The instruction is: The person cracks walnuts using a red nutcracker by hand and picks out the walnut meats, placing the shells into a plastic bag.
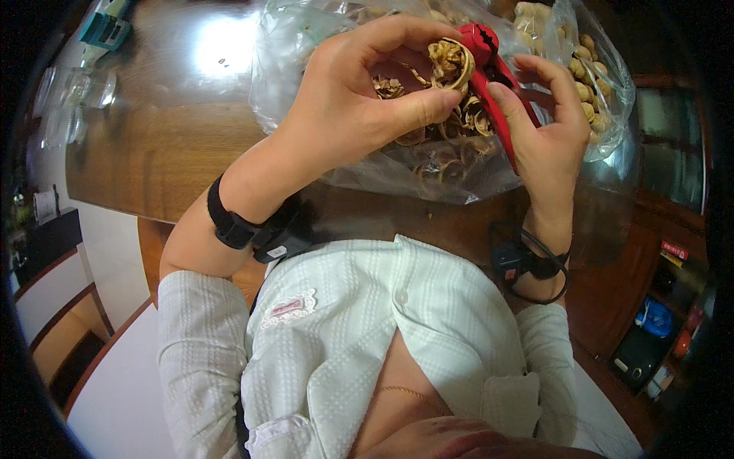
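Between the thumb and fingers of my left hand (367,86) is a partly cracked walnut (450,63), its wrinkled kernel showing inside a broken shell. My right hand (550,120) grips a red nutcracker (499,109) by its handles, and the toothed jaw end points away from me, right beside the walnut. Under both hands, broken walnut shells (459,123) lie in a heap on a clear plastic bag (367,172). Part of the heap is hidden by my left hand.
At the right, another clear plastic bag (622,109) holds several whole walnuts (585,92). The wooden table (149,155) has its near edge close to my body. Glass jars (77,97) and a teal-labelled container (106,31) stand at the far left. A cabinet (619,287) is on the right.
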The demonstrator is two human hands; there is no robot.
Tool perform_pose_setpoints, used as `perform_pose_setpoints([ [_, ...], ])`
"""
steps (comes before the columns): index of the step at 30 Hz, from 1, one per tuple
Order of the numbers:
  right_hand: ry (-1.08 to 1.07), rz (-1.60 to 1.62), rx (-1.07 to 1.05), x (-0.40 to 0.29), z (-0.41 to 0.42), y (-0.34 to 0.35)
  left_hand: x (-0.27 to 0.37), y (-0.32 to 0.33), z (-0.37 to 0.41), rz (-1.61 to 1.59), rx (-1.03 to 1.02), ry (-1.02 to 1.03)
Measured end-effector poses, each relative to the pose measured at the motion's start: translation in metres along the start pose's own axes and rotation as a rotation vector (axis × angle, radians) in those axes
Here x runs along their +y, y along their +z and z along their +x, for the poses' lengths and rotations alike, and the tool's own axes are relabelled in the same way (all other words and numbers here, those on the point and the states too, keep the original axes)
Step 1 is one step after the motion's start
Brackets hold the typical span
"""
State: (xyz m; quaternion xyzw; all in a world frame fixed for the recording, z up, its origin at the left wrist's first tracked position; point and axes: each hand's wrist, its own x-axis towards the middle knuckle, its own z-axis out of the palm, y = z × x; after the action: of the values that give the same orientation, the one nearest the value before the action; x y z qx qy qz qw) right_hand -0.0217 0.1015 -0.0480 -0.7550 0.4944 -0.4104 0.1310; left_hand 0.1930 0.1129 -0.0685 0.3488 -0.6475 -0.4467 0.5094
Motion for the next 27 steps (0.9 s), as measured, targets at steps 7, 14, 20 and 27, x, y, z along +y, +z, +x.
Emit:
perform_pose_setpoints([
  [7, 0.086, -0.408, -0.321, 0.008, 0.003, -0.013, -0.007, -0.002, 0.008, -0.334, -0.002, -0.012],
  [14, 0.096, -0.356, -0.293, 0.015, 0.004, -0.007, -0.004, -0.005, 0.010, -0.455, 0.036, -0.088],
  [20, 0.458, 0.702, -0.266, 0.006, 0.006, -0.020, 0.002, -0.014, 0.010, -0.649, 0.010, -0.208],
  [27, 0.422, 0.980, -0.414, -0.012, -0.008, -0.012, -0.004, -0.012, 0.012, -0.863, -0.004, -0.184],
])
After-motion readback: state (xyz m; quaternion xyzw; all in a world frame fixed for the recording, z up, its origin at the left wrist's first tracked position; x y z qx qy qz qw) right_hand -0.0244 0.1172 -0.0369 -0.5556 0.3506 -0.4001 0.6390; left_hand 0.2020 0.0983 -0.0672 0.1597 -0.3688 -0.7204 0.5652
